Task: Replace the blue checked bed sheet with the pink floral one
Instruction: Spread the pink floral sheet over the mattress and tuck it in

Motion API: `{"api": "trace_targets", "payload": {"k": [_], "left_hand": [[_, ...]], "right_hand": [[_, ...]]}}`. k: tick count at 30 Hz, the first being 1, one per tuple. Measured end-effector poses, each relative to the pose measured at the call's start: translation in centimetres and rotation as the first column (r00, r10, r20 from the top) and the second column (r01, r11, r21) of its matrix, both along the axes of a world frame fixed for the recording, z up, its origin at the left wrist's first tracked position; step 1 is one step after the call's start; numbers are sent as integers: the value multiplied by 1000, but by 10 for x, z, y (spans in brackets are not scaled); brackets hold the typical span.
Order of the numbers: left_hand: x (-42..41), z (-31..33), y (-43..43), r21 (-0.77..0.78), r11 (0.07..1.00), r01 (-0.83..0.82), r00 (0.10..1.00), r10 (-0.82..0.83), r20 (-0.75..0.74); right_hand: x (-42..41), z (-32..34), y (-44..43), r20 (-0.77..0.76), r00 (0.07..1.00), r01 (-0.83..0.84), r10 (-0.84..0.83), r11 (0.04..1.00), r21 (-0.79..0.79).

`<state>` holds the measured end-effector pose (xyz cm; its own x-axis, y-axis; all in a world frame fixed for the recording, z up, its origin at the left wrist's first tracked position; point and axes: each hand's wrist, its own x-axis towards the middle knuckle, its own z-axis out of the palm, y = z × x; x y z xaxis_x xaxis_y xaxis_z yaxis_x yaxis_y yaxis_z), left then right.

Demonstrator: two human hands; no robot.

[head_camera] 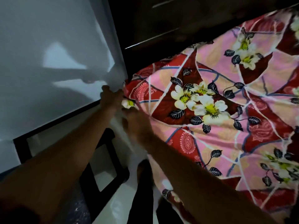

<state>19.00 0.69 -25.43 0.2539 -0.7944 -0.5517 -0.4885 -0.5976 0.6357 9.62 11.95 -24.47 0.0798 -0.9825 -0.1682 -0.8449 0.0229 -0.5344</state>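
Observation:
The pink floral sheet [226, 120], pink and red with white flowers and dark leaves, covers the bed across the right half of the view. Both my arms reach to its far left corner beside the wall. My left hand [111, 98] is at the sheet's corner edge, and its fingers look curled onto the fabric. My right hand [137, 123] lies on the sheet's side edge just below that corner, blurred by motion, so its grip is unclear. No blue checked sheet shows.
A pale wall [56, 62] fills the upper left, meeting a dark wooden headboard [153, 26] behind the bed. A dark-framed chair or stool [100, 167] stands on the light floor [119, 207] between wall and bed. My foot [144, 172] shows beside the bed.

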Motion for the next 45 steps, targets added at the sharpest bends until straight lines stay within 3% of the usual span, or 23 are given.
{"api": "trace_targets", "payload": {"k": [2,6,9,13,16,23,28,31,33,35,37,39,42,45], "left_hand": [[-4,0,-11,-2,1000,24,999,-24,-34],[-12,-4,-14,12,964,266,961,-264,-80],[-20,-13,-16,-45,949,312,947,-314,-73],[-27,-12,-29,-138,942,307,929,-265,260],[-28,-9,-33,-99,967,233,906,-179,384],[-25,-36,-21,-53,998,-27,987,35,157],[-31,-31,-2,-194,977,-87,995,95,36],[-43,-27,28,-246,969,-16,995,-9,-103],[-55,-32,39,-152,988,31,966,-69,-250],[-68,-30,36,-20,1000,3,931,-10,-365],[-76,-32,27,45,997,-55,881,69,-467],[-74,-28,19,34,999,-9,882,24,-471],[-66,-34,8,120,988,-98,779,152,-609],[-69,-27,-1,168,961,-218,740,275,-614]], "right_hand": [[-25,3,-17,-56,998,18,-22,996,-83],[-70,14,-57,-205,978,-2,-48,972,-237],[-83,16,-87,-305,948,-12,-90,949,-315],[-91,9,-110,-368,930,-57,-11,983,-174],[-90,4,-121,-450,891,-130,64,984,-119],[-80,-9,-141,-543,801,-243,253,966,91],[-83,-3,-167,-409,851,-189,330,918,348],[-82,0,-172,-375,864,-177,336,900,398],[-83,1,-169,-393,861,-201,322,926,319],[-84,4,-157,-398,880,-229,258,966,118],[-81,9,-134,-292,949,-162,122,980,-116],[-70,18,-92,-72,997,-9,-10,967,-254],[-44,8,-8,332,901,334,-278,934,-125],[-9,-19,58,313,870,354,-380,925,137]]}}
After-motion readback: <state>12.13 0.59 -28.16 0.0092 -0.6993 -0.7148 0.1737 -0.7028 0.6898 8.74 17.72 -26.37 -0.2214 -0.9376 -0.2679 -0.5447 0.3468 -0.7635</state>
